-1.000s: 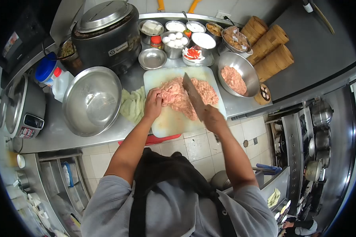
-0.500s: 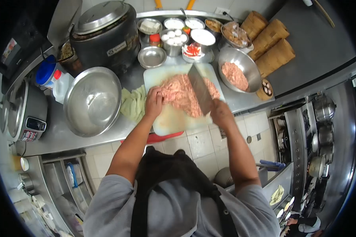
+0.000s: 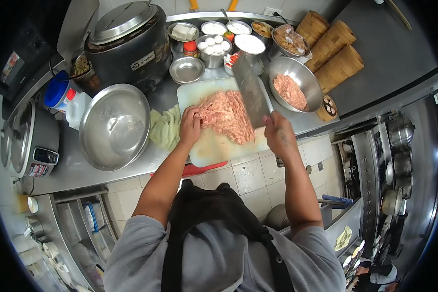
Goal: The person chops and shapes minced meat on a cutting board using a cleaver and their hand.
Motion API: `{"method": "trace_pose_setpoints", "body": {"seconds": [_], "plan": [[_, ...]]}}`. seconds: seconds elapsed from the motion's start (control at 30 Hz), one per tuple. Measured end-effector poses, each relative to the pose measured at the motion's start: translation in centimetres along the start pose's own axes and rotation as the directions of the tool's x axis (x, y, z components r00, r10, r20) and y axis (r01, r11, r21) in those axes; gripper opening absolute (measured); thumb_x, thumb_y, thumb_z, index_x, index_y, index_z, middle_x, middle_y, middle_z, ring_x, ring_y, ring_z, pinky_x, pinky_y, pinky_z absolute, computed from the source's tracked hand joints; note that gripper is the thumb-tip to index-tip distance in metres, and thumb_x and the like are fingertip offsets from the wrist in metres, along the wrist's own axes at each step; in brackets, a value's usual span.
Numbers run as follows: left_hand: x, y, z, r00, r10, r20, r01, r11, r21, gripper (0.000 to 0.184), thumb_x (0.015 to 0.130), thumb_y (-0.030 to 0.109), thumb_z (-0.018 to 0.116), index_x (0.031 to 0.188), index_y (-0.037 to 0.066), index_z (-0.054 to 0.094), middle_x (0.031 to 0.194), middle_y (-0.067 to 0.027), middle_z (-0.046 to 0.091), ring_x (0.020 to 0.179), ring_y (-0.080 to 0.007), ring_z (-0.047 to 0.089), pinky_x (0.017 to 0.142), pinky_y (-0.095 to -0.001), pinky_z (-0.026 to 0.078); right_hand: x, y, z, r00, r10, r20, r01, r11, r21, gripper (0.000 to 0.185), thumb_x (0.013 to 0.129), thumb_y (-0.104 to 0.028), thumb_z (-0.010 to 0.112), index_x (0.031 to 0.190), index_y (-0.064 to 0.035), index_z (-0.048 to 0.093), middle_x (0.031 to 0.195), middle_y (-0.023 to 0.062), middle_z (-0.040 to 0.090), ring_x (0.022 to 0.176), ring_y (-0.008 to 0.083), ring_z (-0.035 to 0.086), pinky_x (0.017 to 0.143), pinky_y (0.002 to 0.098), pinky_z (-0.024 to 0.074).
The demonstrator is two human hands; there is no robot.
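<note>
A pale mound of minced meat (image 3: pixel 224 114) lies on the white cutting board (image 3: pixel 211 151). At the mound's left edge, my left hand (image 3: pixel 191 124) rests with curled fingers pressed against the meat. My right hand (image 3: pixel 280 135) is closed round the handle of a cleaver (image 3: pixel 249 92). Its broad blade, slightly blurred, is over the board's right part and hides what lies beneath. Just right of the board, a steel mixing bowl (image 3: pixel 310 78) contains more minced meat (image 3: pixel 289 91).
A large steel bowl (image 3: pixel 114 160) and a green cloth (image 3: pixel 164 127) sit left of the board. Behind it stand a bowl of eggs (image 3: pixel 214 58) and several smaller bowls. A black cooker (image 3: pixel 126 53) is at back left, bamboo steamers (image 3: pixel 338 68) at back right. Another person (image 3: pixel 382 273) appears bottom right.
My right hand has moved up and slightly right with the cleaver, which now looks lifted off the meat. My left hand has stayed almost in place at the meat's edge.
</note>
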State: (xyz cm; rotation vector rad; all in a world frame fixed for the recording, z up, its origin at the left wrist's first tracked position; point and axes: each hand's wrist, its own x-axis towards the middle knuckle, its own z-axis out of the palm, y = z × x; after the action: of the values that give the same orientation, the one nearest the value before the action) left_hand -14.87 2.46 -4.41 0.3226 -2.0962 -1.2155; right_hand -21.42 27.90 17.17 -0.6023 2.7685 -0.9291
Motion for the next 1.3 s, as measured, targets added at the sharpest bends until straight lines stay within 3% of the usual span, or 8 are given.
{"method": "trace_pose_setpoints", "body": {"seconds": [0.17, 0.27, 0.37, 0.5, 0.63, 0.9, 1.03, 1.3], "plan": [[0.2, 0.1, -0.1, 1.000, 0.000, 0.014, 0.000, 1.000, -0.007, 0.021, 0.092, 0.010, 0.047, 0.107, 0.000, 0.057, 0.119, -0.0181, 0.057, 0.111, -0.0359, 0.056, 0.096, -0.0400, 0.043, 1.2, 1.0, 6.3, 0.960, 0.017, -0.281, -0.016, 1.000, 0.004, 0.019, 0.097, -0.021, 0.050, 0.098, -0.0016, 0.051, 0.082, 0.0270, 0.064, 0.080, 0.0481, 0.062, 0.069, 0.0525, 0.0488], [0.0, 0.0, 0.0, 1.000, 0.026, -0.010, -0.026, 0.999, 0.025, 0.020, 0.092, 0.010, 0.047, 0.107, 0.000, 0.057, 0.119, -0.0178, 0.057, 0.110, -0.0357, 0.056, 0.096, -0.0398, 0.044, 1.4, 8.7, 7.9, 0.974, -0.158, 0.160, 0.184, 0.970, -0.162, 0.019, 0.092, -0.020, 0.051, 0.096, -0.0025, 0.056, 0.089, 0.0266, 0.065, 0.088, 0.0472, 0.062, 0.077, 0.0502, 0.0494], [0.1, 0.2, 0.0, 1.000, 0.029, -0.013, -0.028, 0.999, 0.018, 0.020, 0.091, 0.009, 0.046, 0.106, 0.001, 0.057, 0.119, -0.0179, 0.058, 0.110, -0.0358, 0.056, 0.095, -0.0397, 0.044, 0.2, 1.0, 0.7, 0.999, 0.022, 0.027, -0.018, 0.992, -0.127, 0.023, 0.095, -0.022, 0.050, 0.096, 0.0001, 0.057, 0.091, 0.0282, 0.066, 0.090, 0.0478, 0.062, 0.077, 0.0507, 0.0492], [0.0, 0.2, 0.1, 1.000, -0.008, 0.004, 0.008, 1.000, 0.011, 0.020, 0.092, 0.010, 0.046, 0.106, 0.001, 0.057, 0.118, -0.0179, 0.058, 0.110, -0.0358, 0.056, 0.095, -0.0402, 0.044, 1.6, 2.8, 6.0, 0.939, -0.056, -0.339, 0.072, 0.997, 0.033, 0.027, 0.098, -0.025, 0.048, 0.107, 0.0006, 0.051, 0.085, 0.0304, 0.064, 0.084, 0.0484, 0.063, 0.074, 0.0531, 0.0490], [-0.2, -0.1, -0.1, 1.000, 0.004, -0.003, -0.004, 1.000, 0.026, 0.020, 0.092, 0.010, 0.046, 0.105, 0.001, 0.057, 0.117, -0.0179, 0.058, 0.110, -0.0361, 0.056, 0.095, -0.0405, 0.044, 0.9, 6.4, 6.6, 0.982, 0.020, 0.186, 0.022, 0.975, -0.221, 0.028, 0.098, -0.026, 0.046, 0.105, 0.0001, 0.053, 0.090, 0.0286, 0.065, 0.088, 0.0456, 0.064, 0.078, 0.0508, 0.0487], [0.1, 0.2, -0.1, 1.000, 0.026, -0.012, -0.025, 1.000, 0.013, 0.020, 0.092, 0.010, 0.047, 0.106, 0.000, 0.058, 0.117, -0.0180, 0.059, 0.108, -0.0364, 0.057, 0.094, -0.0401, 0.045, -5.6, -1.9, 0.6, 0.933, 0.006, -0.359, 0.014, 0.998, 0.053, 0.021, 0.098, -0.020, 0.050, 0.099, 0.0003, 0.049, 0.074, 0.0275, 0.063, 0.071, 0.0488, 0.062, 0.058, 0.0517, 0.0467], [0.0, -0.1, 0.2, 1.000, 0.020, -0.011, -0.020, 1.000, -0.007, 0.020, 0.092, 0.011, 0.047, 0.105, 0.000, 0.058, 0.118, -0.0180, 0.059, 0.108, -0.0364, 0.058, 0.093, -0.0401, 0.045, -5.9, 7.1, 8.2, 0.982, 0.060, 0.178, -0.013, 0.967, -0.256, 0.025, 0.097, -0.025, 0.050, 0.102, -0.0004, 0.053, 0.082, 0.0295, 0.064, 0.080, 0.0488, 0.062, 0.070, 0.0539, 0.0487], [0.0, 0.0, 0.1, 0.999, 0.028, -0.018, -0.028, 1.000, -0.006, 0.019, 0.092, 0.011, 0.047, 0.104, 0.000, 0.059, 0.117, -0.0177, 0.059, 0.107, -0.0356, 0.058, 0.093, -0.0397, 0.045, -7.2, -4.2, -3.3, 0.959, 0.027, -0.283, 0.005, 0.994, 0.110, 0.016, 0.098, -0.015, 0.053, 0.096, 0.0008, 0.050, 0.072, 0.0257, 0.062, 0.072, 0.0463, 0.062, 0.059, 0.0458, 0.0476]]}}
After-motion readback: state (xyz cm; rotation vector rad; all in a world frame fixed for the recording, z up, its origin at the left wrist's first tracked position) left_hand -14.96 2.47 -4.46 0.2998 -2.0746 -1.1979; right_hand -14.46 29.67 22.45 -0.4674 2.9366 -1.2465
